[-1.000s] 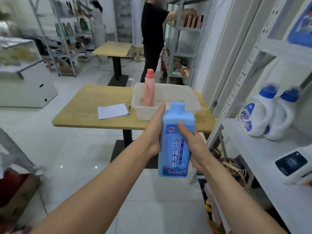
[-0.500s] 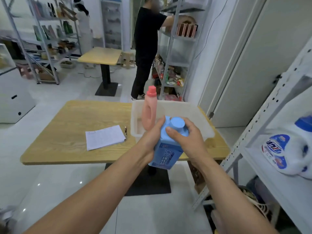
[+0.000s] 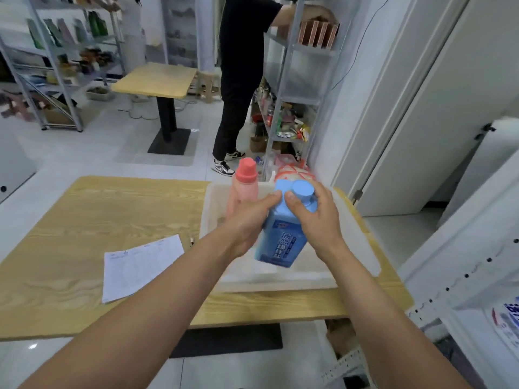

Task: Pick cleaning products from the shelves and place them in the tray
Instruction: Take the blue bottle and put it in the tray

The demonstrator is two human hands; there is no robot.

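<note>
K: Blue cleaner bottle [image 3: 280, 240] has moved from short of the table edge to over the white tray [image 3: 280, 282], tilted.
M: Grip?
K: Left hand [image 3: 247, 223] wraps its side; right hand [image 3: 314, 217] is curled round the shoulder beside the cap. Pink bottle [image 3: 244, 186] stands in the tray just beyond the left fingers.

The left hand [image 3: 250, 223] and right hand [image 3: 314, 220] are gripping a blue bottle [image 3: 283, 240], holding it tilted above the white tray [image 3: 356, 248]. A pink bottle [image 3: 244, 186] is standing upright inside, seemingly at the far-left corner. A paper sheet [image 3: 140, 265] is lying on the wooden table [image 3: 112, 214].
</note>
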